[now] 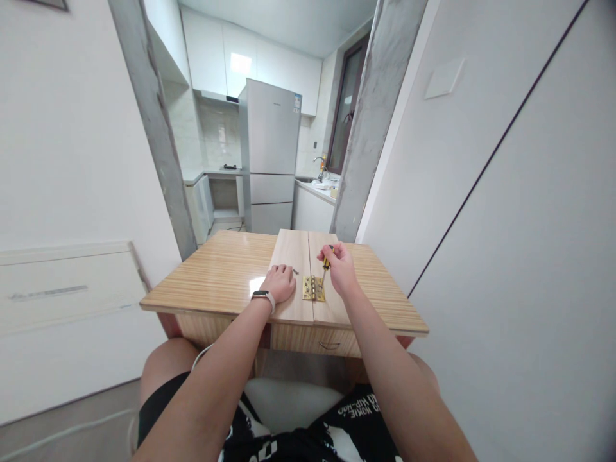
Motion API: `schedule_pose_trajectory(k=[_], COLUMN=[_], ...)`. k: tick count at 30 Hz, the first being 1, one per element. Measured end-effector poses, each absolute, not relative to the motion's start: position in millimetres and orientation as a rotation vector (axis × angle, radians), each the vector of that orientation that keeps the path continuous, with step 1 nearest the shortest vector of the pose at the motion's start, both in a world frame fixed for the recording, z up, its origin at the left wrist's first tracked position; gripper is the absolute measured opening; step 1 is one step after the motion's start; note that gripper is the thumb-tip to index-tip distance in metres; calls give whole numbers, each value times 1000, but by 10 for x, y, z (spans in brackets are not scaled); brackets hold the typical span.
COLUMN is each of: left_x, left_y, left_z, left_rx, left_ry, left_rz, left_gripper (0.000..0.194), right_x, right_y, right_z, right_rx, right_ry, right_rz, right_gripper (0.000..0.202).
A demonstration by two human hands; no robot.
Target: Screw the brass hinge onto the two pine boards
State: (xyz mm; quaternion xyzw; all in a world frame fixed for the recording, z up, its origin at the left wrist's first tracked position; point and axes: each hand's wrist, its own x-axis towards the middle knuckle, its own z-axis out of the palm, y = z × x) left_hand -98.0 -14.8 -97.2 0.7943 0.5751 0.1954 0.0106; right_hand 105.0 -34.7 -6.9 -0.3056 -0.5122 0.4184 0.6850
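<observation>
A brass hinge (308, 289) lies across the seam between a left wooden board (296, 247) and a right wooden board (321, 240). My right hand (341, 266) grips a screwdriver (327, 262) with a yellow and black handle. Its shaft points down at the right leaf of the hinge; whether the tip sits in a screw is too small to tell. Flat on the left board rests my left hand (280, 283), fingers stretched out, holding nothing. Just beyond its fingertips are small dark screws (295, 272).
Both boards lie on a striped wooden table (216, 269) with a drawer handle (330, 346) at its front. Behind it stand a grey fridge (272, 141) and a kitchen counter (315, 190). A white panel wall (520, 224) rises close on the right.
</observation>
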Motion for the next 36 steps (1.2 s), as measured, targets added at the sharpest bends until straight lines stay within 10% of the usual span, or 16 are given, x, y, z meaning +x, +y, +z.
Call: schedule_pose_trajectory(k=[36], left_x=[-981], left_y=[-149], left_z=[-968], left_rx=[2474], left_ry=[1782], left_rz=[607], left_gripper=[48], right_x=[1042], right_y=[-312], right_z=[-79], right_rx=[-708], right_ry=[-1218], right_rz=[964], right_gripper=[47])
